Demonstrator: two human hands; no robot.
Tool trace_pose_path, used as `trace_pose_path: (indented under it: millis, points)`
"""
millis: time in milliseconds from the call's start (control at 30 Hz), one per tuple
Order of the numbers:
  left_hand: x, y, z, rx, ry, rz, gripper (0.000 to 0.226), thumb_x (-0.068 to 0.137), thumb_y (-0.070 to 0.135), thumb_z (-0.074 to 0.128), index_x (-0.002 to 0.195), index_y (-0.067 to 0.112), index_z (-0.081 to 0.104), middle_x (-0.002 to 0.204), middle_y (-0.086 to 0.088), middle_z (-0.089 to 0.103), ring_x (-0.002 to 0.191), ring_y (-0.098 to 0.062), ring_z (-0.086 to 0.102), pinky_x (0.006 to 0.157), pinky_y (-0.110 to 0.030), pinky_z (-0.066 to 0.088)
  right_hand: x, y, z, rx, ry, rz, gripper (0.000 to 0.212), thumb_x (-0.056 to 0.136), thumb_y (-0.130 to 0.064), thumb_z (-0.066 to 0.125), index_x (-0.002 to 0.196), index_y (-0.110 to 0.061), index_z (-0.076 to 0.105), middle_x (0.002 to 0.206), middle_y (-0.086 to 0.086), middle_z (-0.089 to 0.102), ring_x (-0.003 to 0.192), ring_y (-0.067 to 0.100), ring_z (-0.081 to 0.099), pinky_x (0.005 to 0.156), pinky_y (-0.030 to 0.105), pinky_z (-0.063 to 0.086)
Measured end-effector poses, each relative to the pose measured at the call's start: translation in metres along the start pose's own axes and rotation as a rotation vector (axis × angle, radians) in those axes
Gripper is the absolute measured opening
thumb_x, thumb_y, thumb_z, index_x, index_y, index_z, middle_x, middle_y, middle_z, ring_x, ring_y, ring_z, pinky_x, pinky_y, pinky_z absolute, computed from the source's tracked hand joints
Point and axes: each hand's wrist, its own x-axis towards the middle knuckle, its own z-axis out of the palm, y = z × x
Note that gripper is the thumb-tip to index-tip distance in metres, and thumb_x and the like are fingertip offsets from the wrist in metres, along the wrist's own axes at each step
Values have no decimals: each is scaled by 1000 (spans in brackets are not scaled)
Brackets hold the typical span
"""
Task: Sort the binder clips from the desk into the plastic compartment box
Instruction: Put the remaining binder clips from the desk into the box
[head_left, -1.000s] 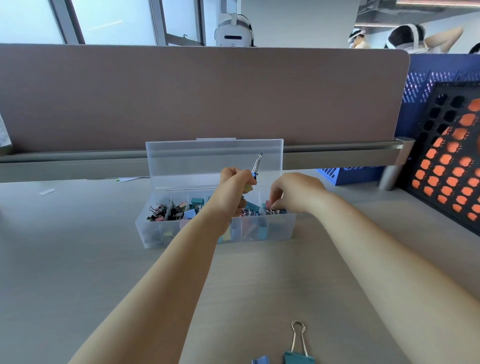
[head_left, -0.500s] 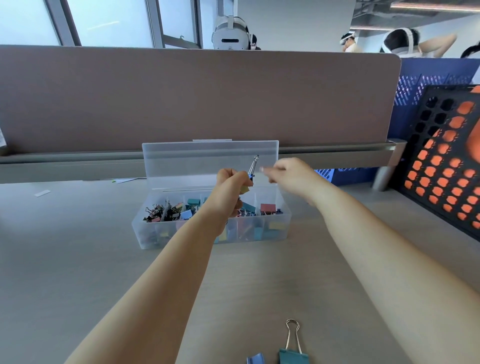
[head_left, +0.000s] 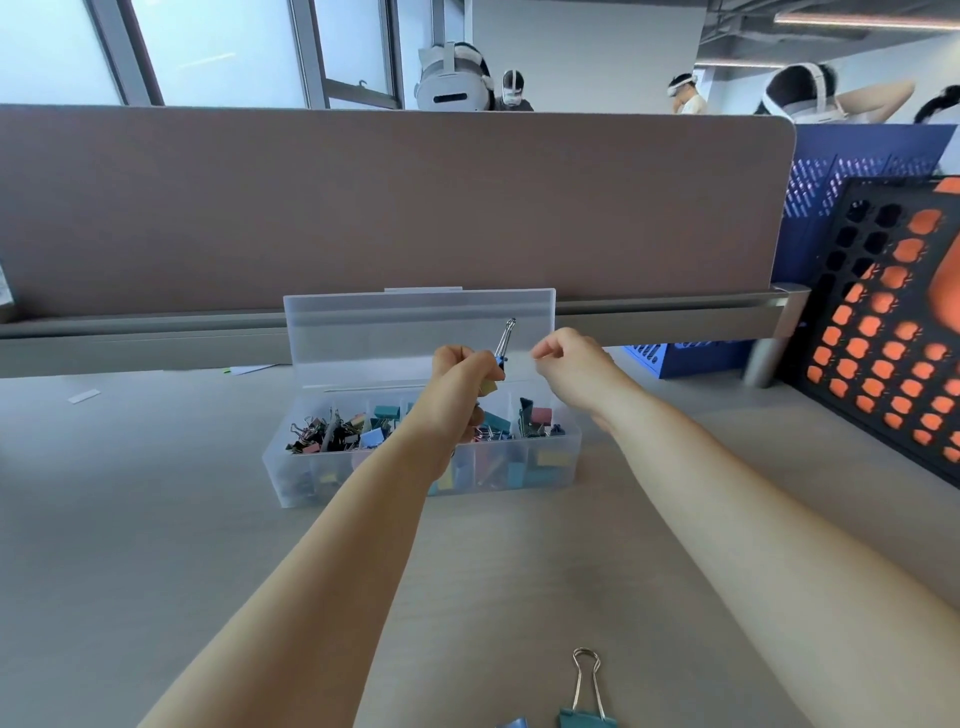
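Steel-handled, light and stiff: your left hand (head_left: 462, 374) is clenched on a binder clip (head_left: 503, 345) above the box (head_left: 291, 467); your right hand (head_left: 569, 364) pinches nothing visible. Grip its body.

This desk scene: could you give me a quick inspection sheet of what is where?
Surface: pale wood-look desk, mostly bare.
Job's things: clear plastic compartment box, lid up, holding mixed coloured clips; teal binder clip and blue clip corner on the near edge.
Clutter: white paper scrap.
Grips: left hand shut on a blue clip; right hand loosely curled beside it.
Cables: nothing seen.
Surroundings: brown partition, black-and-orange perforated rack.
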Motion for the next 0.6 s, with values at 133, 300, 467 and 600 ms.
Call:
trace_pose_path:
  millis: [133,300,467,600]
  points:
    - [0,0,1,12,-4,-2,20,87,17,48,106,14,41,91,-7,41,59,-14,32,49,-23,30,-5,13,-8,4,-132,-89,7,85,-26,63,89,-32,63,109,-2,58,111,22,50,86,33,45]
    - [-1,1,2,34,0,3,19,88,17,48,105,14,42,91,-7,43,60,-14,32,51,-23,30,-9,17,0,-285,-155,-187,12,88,-32,63,97,-38,68,117,-4,52,120,23,35,93,35,37]
    - [-2,1,2,39,3,12,17,89,18,48,104,15,41,91,-6,43,61,-14,33,51,-23,31,-8,12,4,-389,-53,-275,22,92,-34,57,113,-33,65,116,-11,63,122,20,39,95,33,33]
    - [-2,1,2,35,5,15,17,89,17,48,103,14,41,90,-6,42,61,-14,32,51,-23,30,-6,12,6,-529,-50,-293,16,91,-34,59,103,-34,69,109,-10,66,119,21,42,93,34,32]
